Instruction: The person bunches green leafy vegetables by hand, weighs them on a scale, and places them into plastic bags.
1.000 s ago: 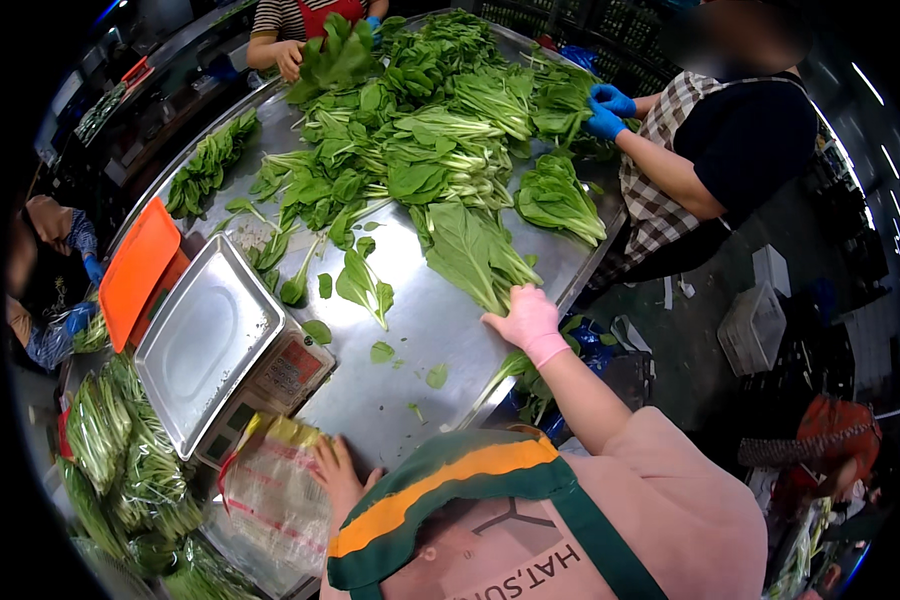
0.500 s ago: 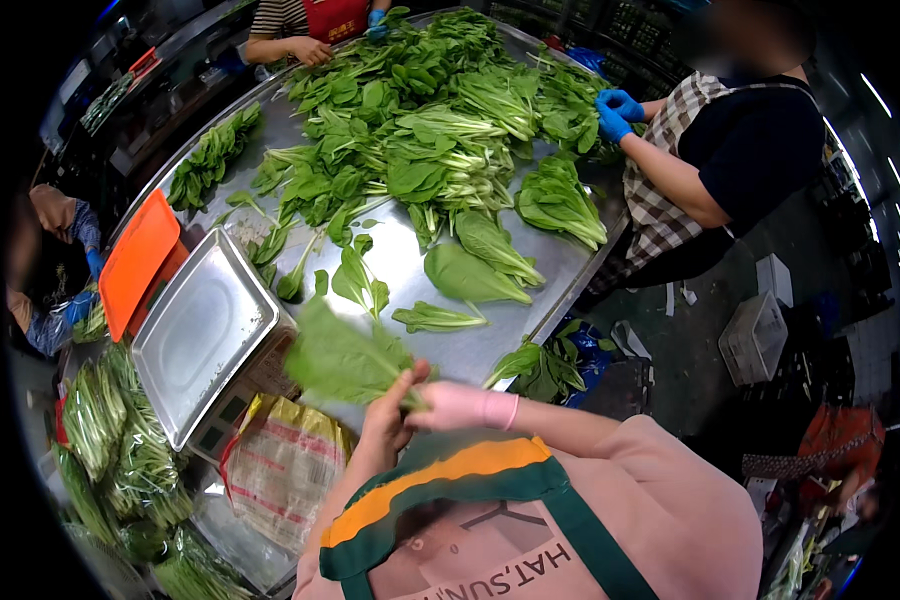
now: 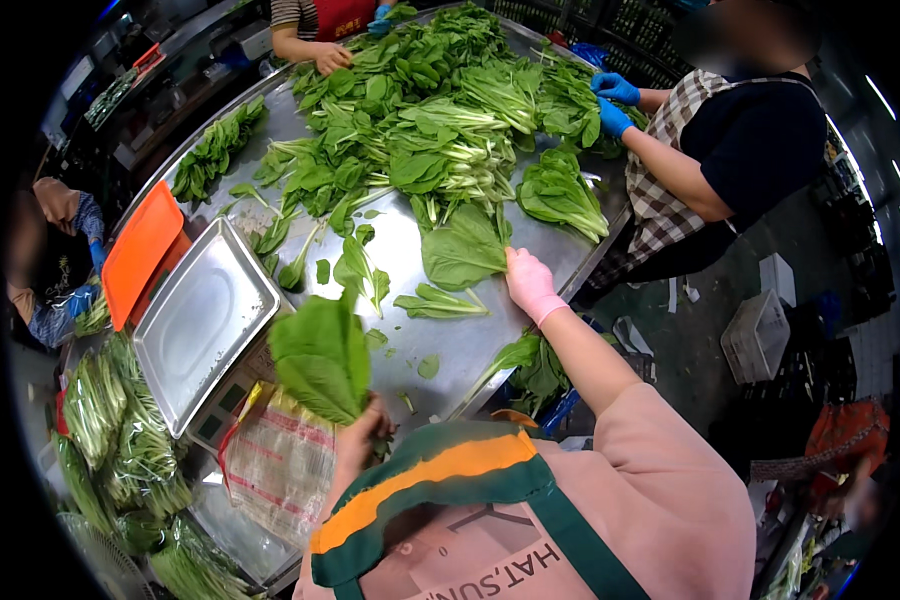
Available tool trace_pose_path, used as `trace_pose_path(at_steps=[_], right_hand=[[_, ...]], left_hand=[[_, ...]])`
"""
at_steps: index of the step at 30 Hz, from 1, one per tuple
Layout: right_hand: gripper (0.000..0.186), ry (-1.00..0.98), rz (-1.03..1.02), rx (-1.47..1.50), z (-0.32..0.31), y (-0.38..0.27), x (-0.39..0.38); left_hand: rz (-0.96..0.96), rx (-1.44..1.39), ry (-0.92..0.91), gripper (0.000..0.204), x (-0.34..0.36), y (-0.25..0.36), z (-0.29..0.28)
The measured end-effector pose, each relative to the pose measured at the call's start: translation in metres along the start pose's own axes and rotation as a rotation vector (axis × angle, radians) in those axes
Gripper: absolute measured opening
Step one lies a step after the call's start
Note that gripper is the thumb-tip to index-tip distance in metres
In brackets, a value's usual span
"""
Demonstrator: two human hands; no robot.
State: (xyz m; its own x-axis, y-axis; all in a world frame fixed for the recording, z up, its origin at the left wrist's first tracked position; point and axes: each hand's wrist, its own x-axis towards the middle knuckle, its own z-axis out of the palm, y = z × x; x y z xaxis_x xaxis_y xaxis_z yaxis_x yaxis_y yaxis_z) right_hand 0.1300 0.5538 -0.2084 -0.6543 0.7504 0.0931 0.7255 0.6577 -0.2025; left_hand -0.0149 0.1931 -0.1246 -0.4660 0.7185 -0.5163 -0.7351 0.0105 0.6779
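Note:
My bare left hand (image 3: 368,428), close to my apron, is closed round the stalks of a bunch of leafy greens (image 3: 320,360). The broad leaves stand up above the fist. My right hand (image 3: 532,280), in a pink glove, reaches out over the metal table (image 3: 450,345). Its fingers are closed on the stalk end of more leafy greens (image 3: 462,247), whose leaves lie on the table pointing left. Between my hands rests a small loose sprig (image 3: 440,302). A large heap of greens (image 3: 420,120) covers the far part of the table.
At left stands a scale with a metal tray (image 3: 208,320), beside an orange basket (image 3: 148,250). A woven bag (image 3: 280,460) and bagged greens (image 3: 135,450) lie nearer. Across and right, co-workers' hands (image 3: 610,105) handle greens. A white crate (image 3: 753,338) sits on the floor.
My hands have parted. The left keeps its greens, now more upright; the right has moved up and right to the table and taken hold of other greens there.

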Motion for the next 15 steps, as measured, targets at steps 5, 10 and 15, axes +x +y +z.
trace_pose_path(at_steps=[5, 10, 15], right_hand=[[0.018, -0.359, 0.5, 1.359, -0.028, -0.02, -0.01], [0.022, -0.69, 0.176, 1.311, -0.086, -0.129, -0.079], [0.049, -0.702, -0.621, 0.322, -0.057, -0.199, -0.128]], left_hand=[[0.074, -0.289, -0.017, 0.019, 0.002, 0.008, -0.01], [0.012, -0.224, -0.081, 0.05, 0.01, -0.008, 0.008], [-0.054, -0.236, -0.022, 0.044, 0.016, -0.029, -0.006]])
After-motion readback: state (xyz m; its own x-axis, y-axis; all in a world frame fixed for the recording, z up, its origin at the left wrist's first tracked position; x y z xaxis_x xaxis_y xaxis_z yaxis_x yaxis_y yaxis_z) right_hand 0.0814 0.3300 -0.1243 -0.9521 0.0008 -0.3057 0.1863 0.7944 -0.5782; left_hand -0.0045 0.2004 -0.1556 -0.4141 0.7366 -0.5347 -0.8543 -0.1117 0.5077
